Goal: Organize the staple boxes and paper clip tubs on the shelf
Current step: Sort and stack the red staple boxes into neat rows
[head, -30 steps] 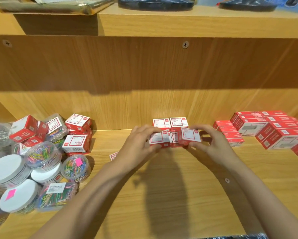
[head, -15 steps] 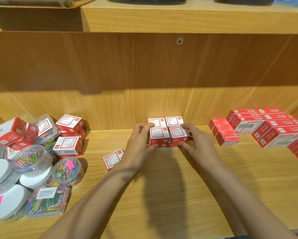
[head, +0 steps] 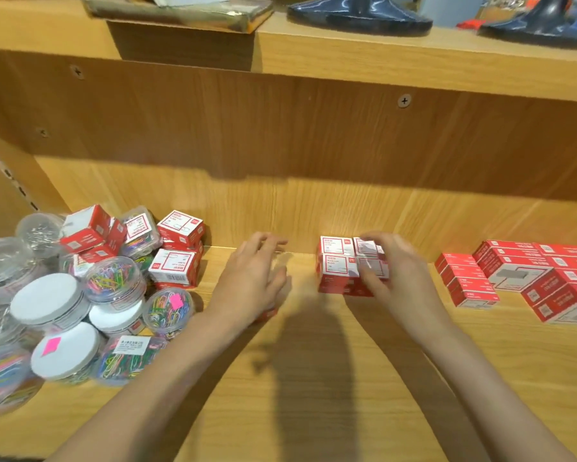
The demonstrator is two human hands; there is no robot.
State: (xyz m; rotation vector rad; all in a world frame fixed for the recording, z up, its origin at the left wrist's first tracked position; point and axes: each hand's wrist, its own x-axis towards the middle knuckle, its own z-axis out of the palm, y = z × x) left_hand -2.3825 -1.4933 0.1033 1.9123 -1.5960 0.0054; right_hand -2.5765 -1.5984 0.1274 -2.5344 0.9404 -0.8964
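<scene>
A tight block of small red-and-white boxes (head: 336, 265) stands at the back middle of the wooden shelf (head: 313, 378). My right hand (head: 393, 275) grips the block's right side, fingers over the top and thumb on the front; it is blurred. My left hand (head: 252, 275) hovers open left of the block, fingers spread, above a lone small box (head: 268, 314) of which only a red corner shows. At the left, more small boxes (head: 175, 266) lie jumbled with round paper clip tubs (head: 113, 278).
Flat red staple boxes (head: 465, 281) and larger red packs (head: 520, 273) are stacked at the right. White-lidded tubs (head: 48, 303) crowd the front left edge. The upper shelf (head: 347, 51) overhangs, carrying dark stands (head: 357, 15) and a carton (head: 180, 11).
The boxes I held are set down in the block. My left hand has let go and moved left over the lone box. My right hand stays on the block.
</scene>
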